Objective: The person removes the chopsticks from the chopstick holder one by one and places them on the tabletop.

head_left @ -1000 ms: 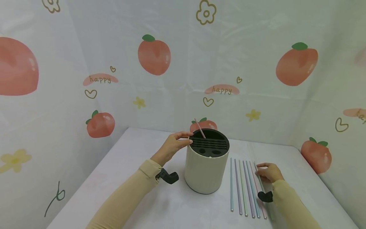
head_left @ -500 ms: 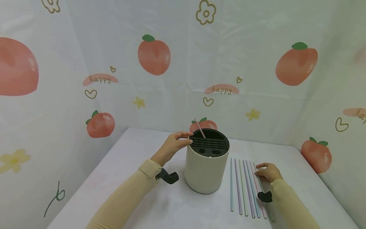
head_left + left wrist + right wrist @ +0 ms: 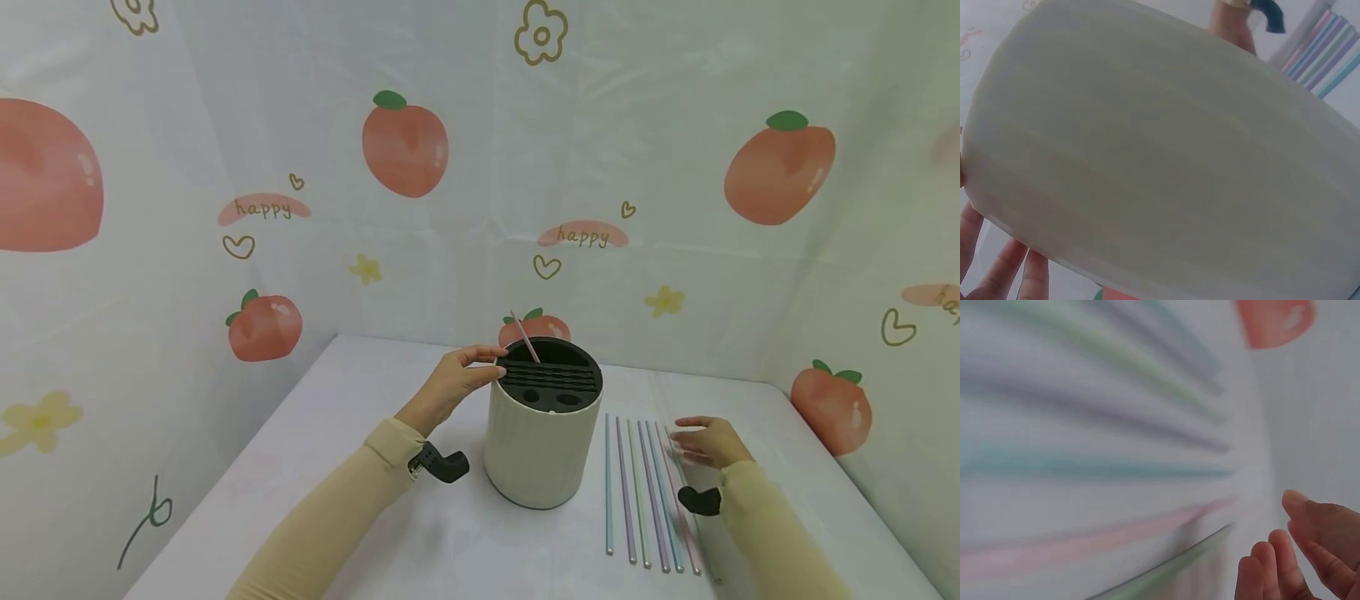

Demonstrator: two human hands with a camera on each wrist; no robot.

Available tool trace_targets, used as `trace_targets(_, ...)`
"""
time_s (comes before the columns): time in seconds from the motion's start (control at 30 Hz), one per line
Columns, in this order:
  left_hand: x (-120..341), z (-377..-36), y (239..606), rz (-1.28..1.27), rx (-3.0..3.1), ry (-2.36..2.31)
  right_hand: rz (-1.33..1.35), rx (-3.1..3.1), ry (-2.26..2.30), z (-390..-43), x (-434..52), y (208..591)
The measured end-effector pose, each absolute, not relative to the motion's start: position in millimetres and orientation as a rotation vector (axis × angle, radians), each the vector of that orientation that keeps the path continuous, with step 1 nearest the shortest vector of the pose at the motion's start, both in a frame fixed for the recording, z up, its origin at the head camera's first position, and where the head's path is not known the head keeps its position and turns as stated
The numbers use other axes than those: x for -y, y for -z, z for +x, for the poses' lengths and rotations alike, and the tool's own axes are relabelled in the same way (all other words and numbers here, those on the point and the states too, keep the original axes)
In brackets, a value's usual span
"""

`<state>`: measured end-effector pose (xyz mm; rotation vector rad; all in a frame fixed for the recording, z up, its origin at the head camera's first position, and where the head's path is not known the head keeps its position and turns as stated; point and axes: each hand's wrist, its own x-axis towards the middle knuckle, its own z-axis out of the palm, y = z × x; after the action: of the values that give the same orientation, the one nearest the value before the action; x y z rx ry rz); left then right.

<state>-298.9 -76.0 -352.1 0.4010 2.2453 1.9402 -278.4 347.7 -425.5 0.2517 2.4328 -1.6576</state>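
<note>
A cream, round utensil holder (image 3: 536, 458) with a black slotted top (image 3: 555, 379) stands on the table. A pink stick (image 3: 522, 333) leans out of its large rear opening. My left hand (image 3: 450, 383) grips the holder's left upper rim, thumb nearest me; in the left wrist view its fingers (image 3: 1000, 269) lie along the wall's edge. To the right, several thin pastel sticks lie side by side, from a blue stick (image 3: 608, 492) to a pale green stick (image 3: 1191, 559). My right hand (image 3: 712, 442) is by the green stick's far end, fingers extended, holding nothing.
A white cloth with printed peaches (image 3: 405, 150) hangs behind and at both sides of the white table (image 3: 390, 533). A black strap mount sits on each wrist; the right mount (image 3: 699, 501) overlaps the rightmost sticks in the head view.
My right hand has moved slightly up and to the right, its fingers spreading away from the green stick. The left hand and the holder have stayed in place.
</note>
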Motion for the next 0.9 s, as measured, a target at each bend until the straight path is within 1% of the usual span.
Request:
trace_targets(0.1, 76.0, -298.3, 351.3, 0.407, -2.243, -1.939, 0.120, -2.343, 1.845, -283.1, -342.4, 396.7)
trace_targets(0.23, 75.9, -298.3, 351.7, 0.412, -2.247, -1.946, -0.135, -2.163, 2.173, -288.7, -322.6, 349.1)
trace_targets(0.33, 75.7, -298.5, 352.2, 0.413, -2.243, -1.951, -0.310, -2.092, 2.323, -289.5, -296.4, 316.2)
trace_targets(0.43, 75.7, -298.3, 352.0, 0.415, -2.239, -1.954, -0.452, -2.116, 2.377, -290.6, -261.3, 293.9)
trace_targets(0.53, 76.3, -297.9, 351.9, 0.419, -2.240, -1.952, -0.561, -2.208, 2.317, -293.3, -224.9, 283.0)
trace_targets(0.67, 76.6, -298.3, 352.4, 0.410, -2.241, -1.945, -0.644, -2.366, 2.108, -296.5, -186.6, 280.4)
trace_targets(0.9, 76.0, -299.3, 352.4, 0.405, -2.265, -1.931, -0.676, -2.473, 1.829, -302.5, -152.6, 285.4)
